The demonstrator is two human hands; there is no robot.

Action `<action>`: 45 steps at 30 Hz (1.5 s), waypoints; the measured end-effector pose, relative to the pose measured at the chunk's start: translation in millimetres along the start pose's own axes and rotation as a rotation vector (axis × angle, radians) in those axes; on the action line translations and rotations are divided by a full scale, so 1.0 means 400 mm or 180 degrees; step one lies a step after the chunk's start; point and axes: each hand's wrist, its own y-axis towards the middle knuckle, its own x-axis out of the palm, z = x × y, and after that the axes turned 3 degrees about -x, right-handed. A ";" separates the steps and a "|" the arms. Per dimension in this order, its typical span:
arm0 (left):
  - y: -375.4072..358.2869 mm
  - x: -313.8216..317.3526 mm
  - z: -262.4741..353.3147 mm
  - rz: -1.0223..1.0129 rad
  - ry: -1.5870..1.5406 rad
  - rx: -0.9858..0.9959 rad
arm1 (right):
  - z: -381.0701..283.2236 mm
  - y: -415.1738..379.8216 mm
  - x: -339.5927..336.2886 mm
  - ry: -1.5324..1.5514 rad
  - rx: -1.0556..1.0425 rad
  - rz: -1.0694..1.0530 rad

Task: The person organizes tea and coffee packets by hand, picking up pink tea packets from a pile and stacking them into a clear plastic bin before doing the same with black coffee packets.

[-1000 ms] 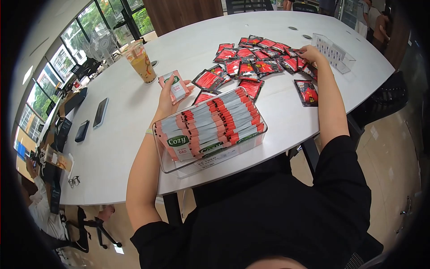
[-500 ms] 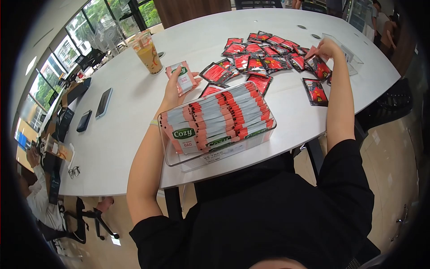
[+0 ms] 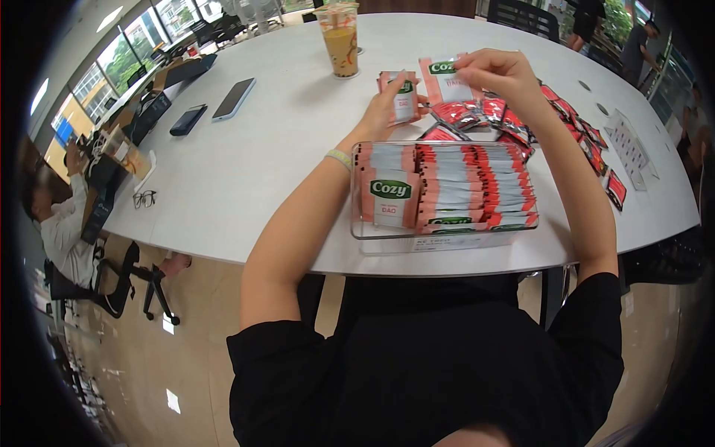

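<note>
My left hand is closed round a small stack of pink and white Cozy sachets, held upright above the table. Just to its right, my right hand pinches one pink Cozy sachet by its right edge. Below both hands stands a clear plastic box, packed with rows of Cozy sachets, some pale pink and some red-edged. Behind the box and under my right hand, red and black packets lie in a loose pile, partly hidden by my right forearm.
A plastic cup of yellow drink stands at the back. Two phones, one light blue-edged and one dark, lie to the left near glasses. A clear stand is at right. Another person sits far left.
My right hand has come leftward from the packet pile to beside my left hand, carrying a pink sachet. The view has turned, shifting the table's contents. My left hand still holds its sachets.
</note>
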 end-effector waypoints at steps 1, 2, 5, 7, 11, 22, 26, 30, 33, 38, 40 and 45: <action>-0.002 -0.003 -0.004 0.0067 0.0161 0.0033 | -0.009 0.000 0.015 0.0429 0.0709 -0.0099; 0.000 -0.003 -0.005 0.0090 0.0166 0.0043 | -0.021 0.003 0.031 0.0444 0.0697 -0.0115; 0.002 0.010 0.000 -0.0043 -0.0145 -0.0005 | -0.046 0.013 0.062 0.0707 0.0516 -0.0141; -0.017 0.027 0.011 -0.0249 -0.0282 0.0054 | -0.090 0.012 0.074 0.0651 0.0406 -0.0203; -0.019 0.019 -0.022 -0.0271 -0.0346 0.0084 | -0.211 -0.013 0.122 0.0374 0.0183 -0.0783; 0.012 0.010 -0.014 0.0136 -0.0044 0.0132 | -0.248 -0.060 0.207 -0.2034 -0.0802 -0.1639; -0.006 0.024 0.000 0.0301 -0.0131 -0.0008 | -0.262 -0.041 0.223 -0.2821 -0.0696 -0.2070; -0.004 0.029 0.004 0.0426 -0.0119 -0.0058 | -0.248 -0.028 0.257 -0.3147 -0.0817 -0.1942; -0.009 0.033 0.005 0.0461 -0.0176 -0.0193 | -0.260 -0.021 0.263 -0.3106 -0.0804 -0.2409; -0.021 0.045 0.011 0.0477 -0.0130 -0.0111 | -0.237 -0.032 0.289 -0.3017 -0.0974 -0.2382; -0.017 0.036 0.003 0.0474 -0.0078 -0.0058 | -0.240 -0.030 0.293 -0.3074 -0.0945 -0.2376; 0.006 0.018 -0.010 0.0414 0.0060 -0.0042 | -0.244 -0.017 0.293 -0.3591 -0.0619 -0.2374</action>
